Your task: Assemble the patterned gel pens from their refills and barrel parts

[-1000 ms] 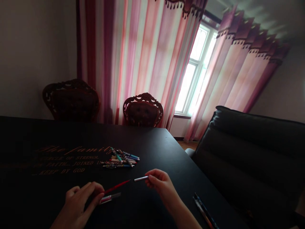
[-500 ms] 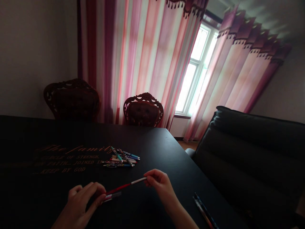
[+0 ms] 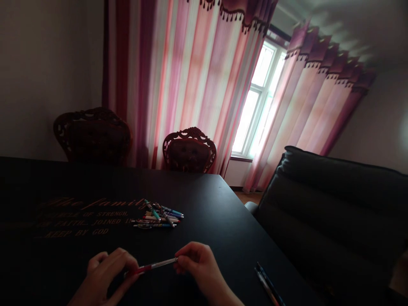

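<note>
Between my hands, a slim pen [image 3: 158,264] slants up to the right, red towards the left and clear or whitish towards the right. The fingertips of my left hand [image 3: 111,272] are closed on its red end. Thumb and fingers of my right hand [image 3: 197,261] pinch the other end. A red-and-white refill and a clear barrel showed apart earlier; whether the refill sits inside the barrel or along it, I cannot tell. Beyond my hands lies a loose pile of several pens [image 3: 161,213] on the dark table [image 3: 204,204].
Two pens [image 3: 267,282] lie side by side near the table's right edge. A black leather chair [image 3: 331,212] stands to the right. Two carved wooden chairs [image 3: 189,151] stand at the far side, before striped curtains [image 3: 191,85]. Gold lettering [image 3: 86,214] marks the tabletop at left.
My right hand has come left and down, closer to my left hand. The refill, held apart from the clear barrel before, now lines up with it. The view has shifted slightly.
</note>
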A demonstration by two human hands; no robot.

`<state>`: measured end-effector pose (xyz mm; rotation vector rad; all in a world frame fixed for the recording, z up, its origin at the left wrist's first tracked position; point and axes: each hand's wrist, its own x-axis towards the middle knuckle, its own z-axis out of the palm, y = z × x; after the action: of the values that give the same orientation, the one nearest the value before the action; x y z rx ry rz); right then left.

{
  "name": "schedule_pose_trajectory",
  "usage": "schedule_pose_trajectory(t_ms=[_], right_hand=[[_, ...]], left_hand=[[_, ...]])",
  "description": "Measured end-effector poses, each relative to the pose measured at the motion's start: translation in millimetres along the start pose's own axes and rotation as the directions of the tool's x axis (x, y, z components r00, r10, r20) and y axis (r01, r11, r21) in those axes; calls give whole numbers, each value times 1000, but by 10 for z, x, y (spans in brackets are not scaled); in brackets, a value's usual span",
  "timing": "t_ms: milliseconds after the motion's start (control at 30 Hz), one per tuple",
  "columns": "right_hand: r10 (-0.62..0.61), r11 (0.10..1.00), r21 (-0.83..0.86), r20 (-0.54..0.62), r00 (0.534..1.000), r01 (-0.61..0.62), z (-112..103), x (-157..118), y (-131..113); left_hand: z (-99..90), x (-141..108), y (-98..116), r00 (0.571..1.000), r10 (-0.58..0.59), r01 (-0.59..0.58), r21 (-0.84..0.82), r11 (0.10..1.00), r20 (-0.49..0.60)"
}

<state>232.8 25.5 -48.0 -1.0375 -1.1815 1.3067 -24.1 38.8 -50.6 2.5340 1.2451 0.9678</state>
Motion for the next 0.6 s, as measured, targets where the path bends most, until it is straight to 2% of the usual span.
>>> schedule_pose_trajectory(t_ms=[167, 367, 500, 600], right_hand=[[28, 998, 64, 15, 999, -29, 12, 13, 123], [49, 993, 103, -6, 999, -48, -97, 30, 18], [29, 995, 99, -95, 995, -19, -270, 59, -114], [10, 997, 73, -143, 990, 1, -393, 87, -198]], left_hand=[[-63, -3, 55, 997, 63, -63, 5, 998, 38], [-24, -42, 97, 996, -38, 43, 47, 998, -86], [-17, -33, -34, 995, -98, 98, 142, 985, -11], [-27, -14, -87, 989, -139, 132, 134, 982, 46]])
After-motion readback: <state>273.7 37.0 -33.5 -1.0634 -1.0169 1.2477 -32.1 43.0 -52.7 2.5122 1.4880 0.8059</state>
